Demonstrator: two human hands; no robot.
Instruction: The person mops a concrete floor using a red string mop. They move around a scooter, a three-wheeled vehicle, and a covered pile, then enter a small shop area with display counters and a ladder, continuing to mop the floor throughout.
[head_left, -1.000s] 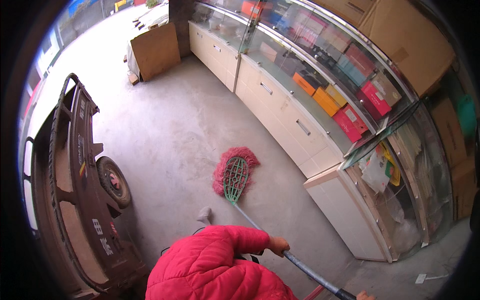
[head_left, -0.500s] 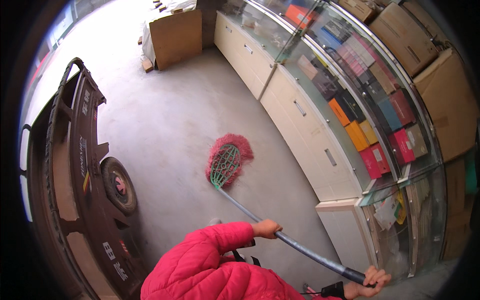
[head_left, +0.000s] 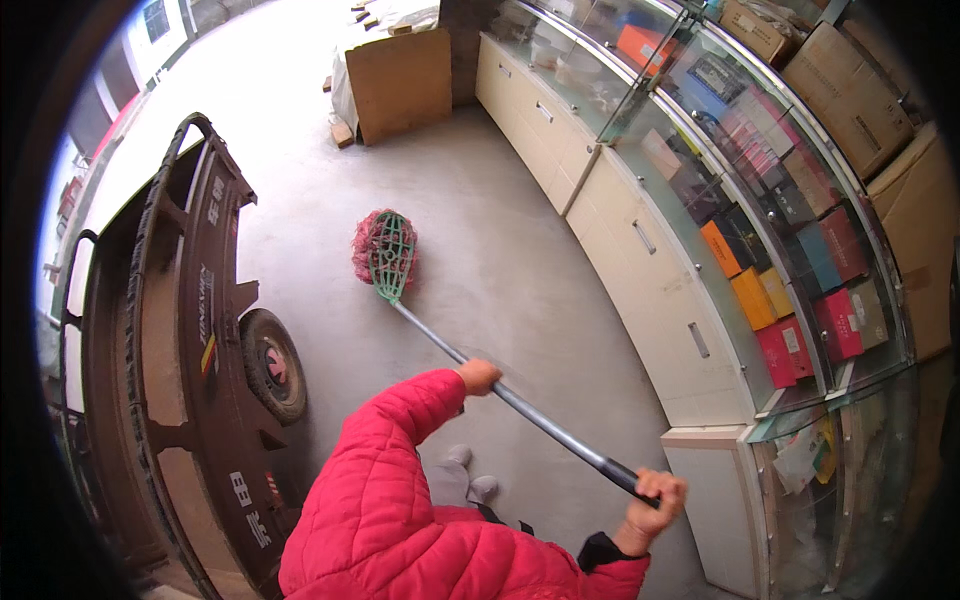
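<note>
A mop (head_left: 393, 262) with a green lattice head and shaggy pinkish-red strands is over the grey floor; whether the strands touch it I cannot tell. Its grey handle (head_left: 540, 418) slants toward me down to a black grip. Wrapped round the handle's middle, my left hand (head_left: 479, 377) is closed. My right hand (head_left: 658, 500) grips the black end, nearer to me and farther right. Both arms wear red padded sleeves.
On the left stands a brown cargo vehicle (head_left: 200, 340) with a wheel (head_left: 272, 366) beside the floor. Glass-topped display cabinets (head_left: 640, 290) line the right side, with cartons (head_left: 850, 100) behind. A brown board (head_left: 403, 86) leans farther off. My shoes (head_left: 482, 488) show below.
The mop head has moved left and farther from me, and its strands look more bunched. Both hands have shifted left and away with the handle. The view has also shifted.
</note>
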